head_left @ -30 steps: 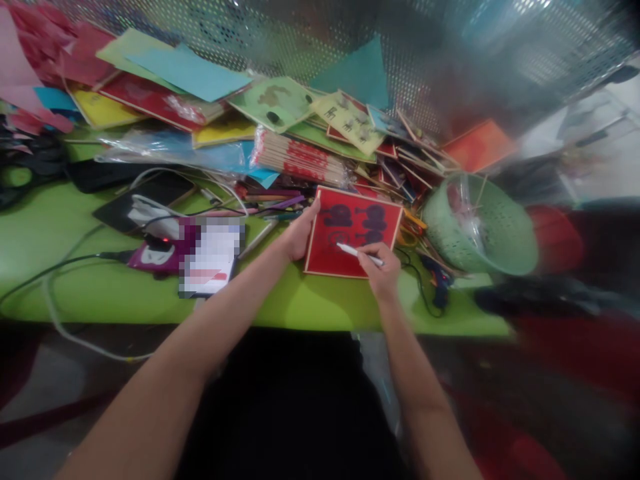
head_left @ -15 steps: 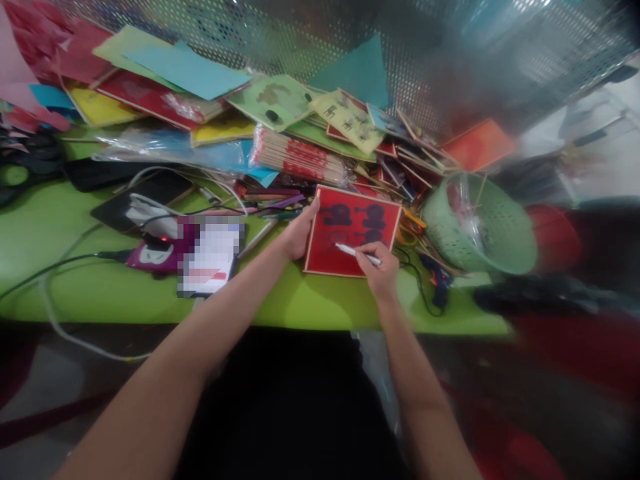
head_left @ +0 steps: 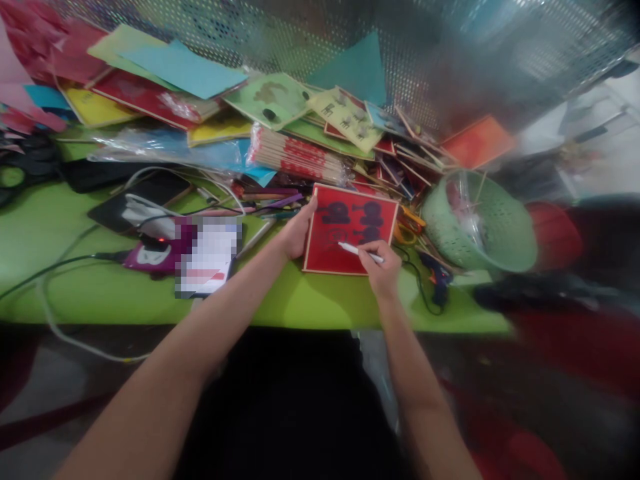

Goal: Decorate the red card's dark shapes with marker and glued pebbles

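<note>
Two bare hands meet at one red card (head_left: 345, 230), which lies flat on the green surface (head_left: 100, 287), just near of the heap of coloured cards (head_left: 280, 100). The left hand (head_left: 296, 233) rests against the card's left edge, its grip open and holding nothing, fingers laid along the side. The right hand (head_left: 383, 267) sits at the card's near right corner, its grip closed around a white pen (head_left: 357, 251). The pen's long axis runs from the fingers toward the left and slightly far; its tip is over the card's middle, just near of the dark printed figures, and whether it touches cannot be told. The card thus lies left and far of the right hand, which is the nearer to that spot. A pale green basket (head_left: 480, 223) stands to the right; a glue gun (head_left: 436, 280) lies near it; a wrapped bundle of sticks (head_left: 300, 157) lies beyond the card.
</note>
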Motion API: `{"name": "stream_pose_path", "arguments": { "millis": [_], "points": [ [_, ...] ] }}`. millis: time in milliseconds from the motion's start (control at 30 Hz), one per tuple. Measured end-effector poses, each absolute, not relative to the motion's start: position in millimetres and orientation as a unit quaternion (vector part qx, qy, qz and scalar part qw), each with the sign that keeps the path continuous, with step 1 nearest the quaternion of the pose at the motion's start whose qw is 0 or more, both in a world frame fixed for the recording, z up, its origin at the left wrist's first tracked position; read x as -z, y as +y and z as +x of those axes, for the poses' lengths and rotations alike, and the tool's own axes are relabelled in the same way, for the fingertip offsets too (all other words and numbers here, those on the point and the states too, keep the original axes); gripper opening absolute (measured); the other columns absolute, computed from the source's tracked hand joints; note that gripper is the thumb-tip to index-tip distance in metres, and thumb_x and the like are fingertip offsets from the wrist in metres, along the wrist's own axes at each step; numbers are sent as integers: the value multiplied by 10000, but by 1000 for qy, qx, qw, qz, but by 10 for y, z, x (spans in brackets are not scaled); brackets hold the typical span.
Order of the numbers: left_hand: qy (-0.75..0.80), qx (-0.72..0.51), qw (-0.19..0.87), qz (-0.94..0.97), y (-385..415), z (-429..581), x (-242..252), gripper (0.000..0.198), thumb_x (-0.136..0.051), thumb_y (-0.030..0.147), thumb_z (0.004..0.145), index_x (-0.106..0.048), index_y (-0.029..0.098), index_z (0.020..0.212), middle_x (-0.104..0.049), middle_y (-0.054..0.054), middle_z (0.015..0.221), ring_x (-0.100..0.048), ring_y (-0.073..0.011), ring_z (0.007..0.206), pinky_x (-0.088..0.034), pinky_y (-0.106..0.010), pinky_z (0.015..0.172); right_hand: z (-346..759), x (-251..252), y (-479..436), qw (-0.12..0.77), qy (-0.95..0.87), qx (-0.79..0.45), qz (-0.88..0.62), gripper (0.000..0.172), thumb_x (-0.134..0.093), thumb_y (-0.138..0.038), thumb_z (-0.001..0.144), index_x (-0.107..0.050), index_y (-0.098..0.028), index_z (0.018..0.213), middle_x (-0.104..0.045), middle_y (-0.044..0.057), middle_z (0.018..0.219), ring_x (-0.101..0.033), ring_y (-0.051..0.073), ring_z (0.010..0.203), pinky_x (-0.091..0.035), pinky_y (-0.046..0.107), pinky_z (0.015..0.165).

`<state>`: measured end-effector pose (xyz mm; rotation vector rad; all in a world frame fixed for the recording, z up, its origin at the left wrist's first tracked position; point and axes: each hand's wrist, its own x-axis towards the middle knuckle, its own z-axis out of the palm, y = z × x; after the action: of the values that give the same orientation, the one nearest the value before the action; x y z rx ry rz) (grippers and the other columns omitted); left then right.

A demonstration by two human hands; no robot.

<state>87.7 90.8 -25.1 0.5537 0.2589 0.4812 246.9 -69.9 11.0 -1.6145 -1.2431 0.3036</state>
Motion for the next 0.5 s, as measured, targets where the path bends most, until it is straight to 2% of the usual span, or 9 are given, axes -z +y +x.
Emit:
{"name": "stream_pose_path", "arguments": {
  "millis": [500],
  "points": [
    [115, -232, 932, 255, 913, 868, 255, 708, -380, 687, 1050, -643, 176, 1464, -768, -165, 1325, -658, -388, 1356, -447, -589, 1218, 2513, -83, -702, 533, -482, -109, -687, 104, -701, -316, 844, -734, -233, 789, -721, -12, 718, -625, 164, 659, -493, 292, 634]
  ]
}}
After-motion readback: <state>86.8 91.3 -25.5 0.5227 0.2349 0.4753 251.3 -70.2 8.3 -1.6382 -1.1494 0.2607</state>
